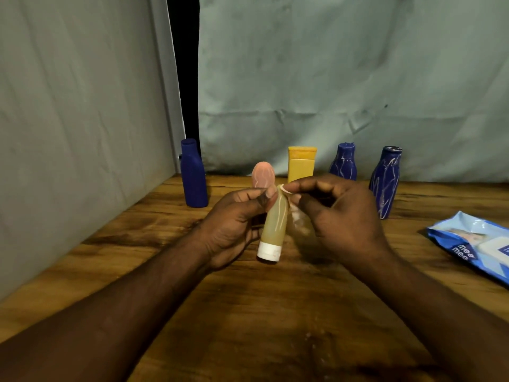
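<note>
A yellowish tube with a white cap [272,230] hangs cap-down above the wooden table [248,312]. My left hand [234,224] pinches its upper end between thumb and fingers. My right hand [338,213] holds a crumpled white wipe [298,221] against the tube's right side, its fingertips pressed at the tube's top edge. White streaks run down the tube.
Along the back stand a clean blue bottle [193,175], a pink tube [263,175], a yellow tube [301,163] and two blue bottles smeared with white [343,162] [385,181]. A blue wet-wipes pack [473,244] lies at the right. Grey cloth walls close the left and back.
</note>
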